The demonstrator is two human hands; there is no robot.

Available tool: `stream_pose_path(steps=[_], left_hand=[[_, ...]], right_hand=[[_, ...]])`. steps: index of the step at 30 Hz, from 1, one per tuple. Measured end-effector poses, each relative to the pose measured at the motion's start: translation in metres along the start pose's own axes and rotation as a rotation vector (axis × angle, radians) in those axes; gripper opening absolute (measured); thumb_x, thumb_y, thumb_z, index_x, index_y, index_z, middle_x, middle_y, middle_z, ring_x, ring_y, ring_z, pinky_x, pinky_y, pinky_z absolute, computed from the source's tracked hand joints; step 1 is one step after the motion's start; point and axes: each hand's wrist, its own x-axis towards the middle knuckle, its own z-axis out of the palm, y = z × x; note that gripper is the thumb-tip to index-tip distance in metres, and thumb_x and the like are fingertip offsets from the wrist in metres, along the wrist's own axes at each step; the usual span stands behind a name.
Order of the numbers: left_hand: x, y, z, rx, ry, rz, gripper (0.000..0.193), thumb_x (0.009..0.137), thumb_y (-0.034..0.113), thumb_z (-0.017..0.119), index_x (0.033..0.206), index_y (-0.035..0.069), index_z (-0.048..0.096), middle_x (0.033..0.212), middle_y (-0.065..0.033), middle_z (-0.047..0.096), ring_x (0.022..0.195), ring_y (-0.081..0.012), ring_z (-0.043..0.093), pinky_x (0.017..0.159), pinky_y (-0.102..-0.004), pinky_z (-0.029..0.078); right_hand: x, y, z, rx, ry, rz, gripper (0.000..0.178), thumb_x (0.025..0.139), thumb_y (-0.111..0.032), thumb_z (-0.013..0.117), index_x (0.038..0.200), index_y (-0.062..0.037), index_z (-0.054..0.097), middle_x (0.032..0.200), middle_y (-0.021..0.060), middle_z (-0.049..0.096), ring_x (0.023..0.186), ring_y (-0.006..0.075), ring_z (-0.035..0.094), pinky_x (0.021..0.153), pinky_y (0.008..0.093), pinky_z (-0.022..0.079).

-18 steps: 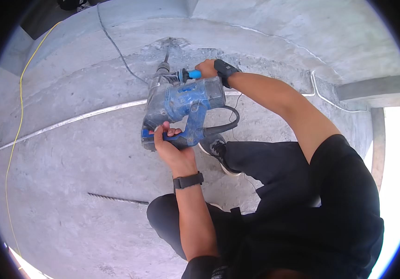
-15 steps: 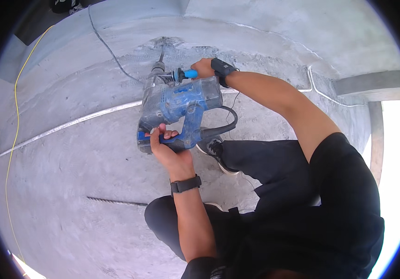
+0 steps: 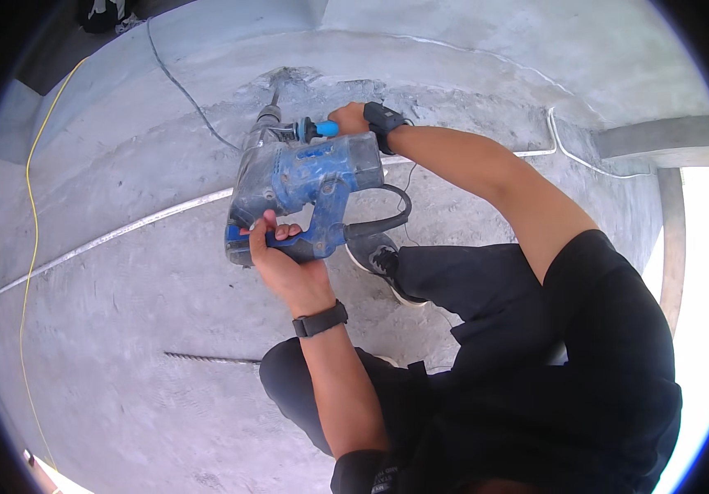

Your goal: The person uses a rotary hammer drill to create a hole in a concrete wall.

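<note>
A dusty blue and grey rotary hammer (image 3: 313, 173) points away from me, its bit (image 3: 276, 92) meeting a chipped hollow (image 3: 289, 74) at the foot of the concrete wall. Around its rear handle my left hand (image 3: 291, 267) is closed, with thumb and fingertips showing on top. My right hand (image 3: 349, 118) is closed at the bright blue side handle (image 3: 326, 128); most of its fingers are hidden. The bit's tip cannot be seen clearly inside the hollow. A black power cord (image 3: 387, 224) loops from the tool's handle.
A loose spiral drill bit (image 3: 210, 359) lies on the floor by my left knee. A white pipe (image 3: 124, 235) crosses behind the tool. Yellow cable (image 3: 32, 206) hangs at left, and a grey cable (image 3: 181, 89) runs down the wall. My shoe (image 3: 379, 259) is near the cord.
The rotary hammer, with both hands on it, has shifted slightly left in the picture, its rear end swinging left. The grip of my hands looks the same.
</note>
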Motion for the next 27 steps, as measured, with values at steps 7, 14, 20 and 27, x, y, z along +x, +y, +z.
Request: stream_pose_path(steps=[7, 14, 20, 27], left_hand=[[0.024, 0.010, -0.009, -0.045, -0.089, 0.034, 0.012, 0.090, 0.007, 0.054, 0.100, 0.012, 0.049, 0.083, -0.0033, 0.060, 0.058, -0.0066, 0.046, 0.053, -0.0220, 0.043], [0.030, 0.000, -0.039, -0.069, 0.077, -0.082, 0.015, 0.089, 0.004, 0.055, 0.100, 0.012, 0.048, 0.094, -0.0065, 0.061, 0.059, -0.0057, 0.049, 0.053, -0.0192, 0.046], [0.027, -0.009, -0.020, 0.006, 0.103, -0.071, 0.013, 0.092, 0.012, 0.054, 0.104, 0.011, 0.051, 0.090, -0.0043, 0.061, 0.060, -0.0086, 0.050, 0.055, -0.0242, 0.045], [0.007, 0.005, 0.000, 0.147, 0.052, -0.037, 0.022, 0.090, 0.011, 0.057, 0.111, 0.015, 0.049, 0.094, -0.0048, 0.059, 0.064, -0.0090, 0.048, 0.058, -0.0259, 0.044]], right_hand=[[-0.003, -0.012, 0.004, 0.096, 0.072, 0.006, 0.027, 0.074, -0.029, 0.067, 0.092, -0.0094, 0.068, 0.088, 0.0198, 0.067, 0.084, 0.0366, 0.066, 0.072, 0.0438, 0.052], [-0.008, -0.014, 0.001, 0.030, -0.067, -0.020, 0.029, 0.072, -0.034, 0.070, 0.088, -0.0092, 0.069, 0.085, 0.0188, 0.068, 0.080, 0.0364, 0.066, 0.072, 0.0437, 0.052], [0.019, 0.016, 0.027, -0.018, -0.195, 0.053, 0.035, 0.072, -0.038, 0.072, 0.092, -0.0096, 0.070, 0.079, 0.0148, 0.069, 0.073, 0.0311, 0.068, 0.069, 0.0403, 0.053], [0.019, -0.008, 0.050, 0.247, -0.190, 0.178, 0.036, 0.067, -0.039, 0.077, 0.078, -0.0060, 0.069, 0.070, 0.0151, 0.067, 0.069, 0.0312, 0.067, 0.066, 0.0393, 0.053]])
